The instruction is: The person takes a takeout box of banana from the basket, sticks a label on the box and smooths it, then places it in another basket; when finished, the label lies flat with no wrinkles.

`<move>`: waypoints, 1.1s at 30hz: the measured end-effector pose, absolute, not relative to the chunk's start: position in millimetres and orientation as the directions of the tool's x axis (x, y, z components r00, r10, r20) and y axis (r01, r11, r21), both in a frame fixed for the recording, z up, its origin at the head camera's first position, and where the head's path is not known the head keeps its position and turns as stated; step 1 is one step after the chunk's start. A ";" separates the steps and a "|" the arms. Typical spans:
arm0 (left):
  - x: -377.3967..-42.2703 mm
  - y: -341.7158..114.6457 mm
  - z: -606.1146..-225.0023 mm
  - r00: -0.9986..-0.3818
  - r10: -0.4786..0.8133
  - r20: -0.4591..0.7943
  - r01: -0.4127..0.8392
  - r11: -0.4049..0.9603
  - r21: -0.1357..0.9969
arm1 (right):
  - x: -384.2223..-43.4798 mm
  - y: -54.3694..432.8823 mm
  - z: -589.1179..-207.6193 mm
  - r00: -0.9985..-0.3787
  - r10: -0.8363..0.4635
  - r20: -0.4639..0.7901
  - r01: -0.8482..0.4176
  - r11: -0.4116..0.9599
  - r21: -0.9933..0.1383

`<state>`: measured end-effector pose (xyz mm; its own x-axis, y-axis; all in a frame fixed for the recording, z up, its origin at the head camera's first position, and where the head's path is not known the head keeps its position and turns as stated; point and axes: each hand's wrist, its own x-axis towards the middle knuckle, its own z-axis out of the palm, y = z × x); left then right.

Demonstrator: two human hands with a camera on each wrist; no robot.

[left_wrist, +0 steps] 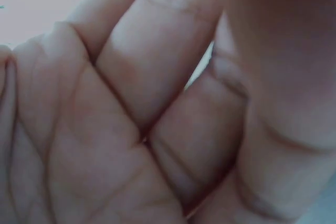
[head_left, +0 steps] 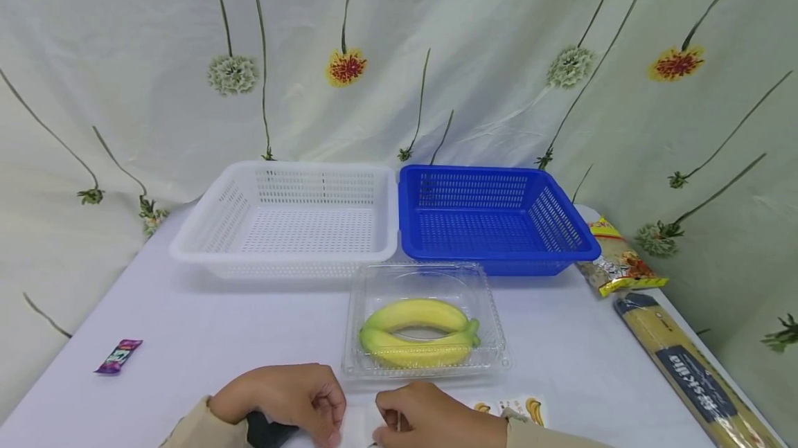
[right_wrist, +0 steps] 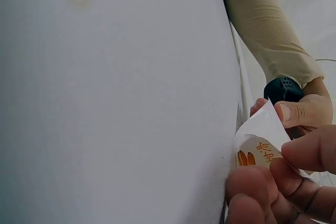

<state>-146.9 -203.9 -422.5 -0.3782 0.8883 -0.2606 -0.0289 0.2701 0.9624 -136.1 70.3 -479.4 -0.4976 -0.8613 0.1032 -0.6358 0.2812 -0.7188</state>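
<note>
Both hands meet at the table's near edge over a white sticker sheet (right_wrist: 266, 121) with a banana-print sticker (right_wrist: 257, 153). My left hand (head_left: 296, 396) pinches the sheet's corner with its thumb in front. In the left wrist view, the curled fingers and palm of that hand fill the picture. The right hand (head_left: 439, 420) pinches the sheet's other side between thumb and finger. Beside the right hand lies a piece with banana prints (head_left: 534, 410); whether it joins the held sheet, I cannot tell. Beyond the hands, bananas (head_left: 414, 354) lie inside a clear plastic clamshell box (head_left: 492, 316).
A white basket (head_left: 206, 261) and a blue basket (head_left: 492, 262) stand side by side at the back. On the right lie a yellow-edged snack bag (head_left: 623, 264) and a long noodle pack (head_left: 692, 372). A small purple wrapped candy (head_left: 118, 356) is at left.
</note>
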 end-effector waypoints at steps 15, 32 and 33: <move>-148.0 -207.8 -422.6 -0.426 0.859 -0.282 0.017 0.320 0.947 | -123.8 91.3 -431.5 -0.576 -0.817 0.013 -0.479 0.325 -0.816; -156.0 -227.8 -431.3 -0.592 0.760 -0.268 0.200 0.461 0.864 | -121.6 97.6 -421.9 -0.572 -0.809 0.134 -0.507 0.221 -0.833; -160.7 -233.1 -438.6 -0.599 0.758 -0.259 0.219 0.466 0.857 | -121.7 97.8 -421.9 -0.571 -0.810 0.137 -0.500 0.210 -0.840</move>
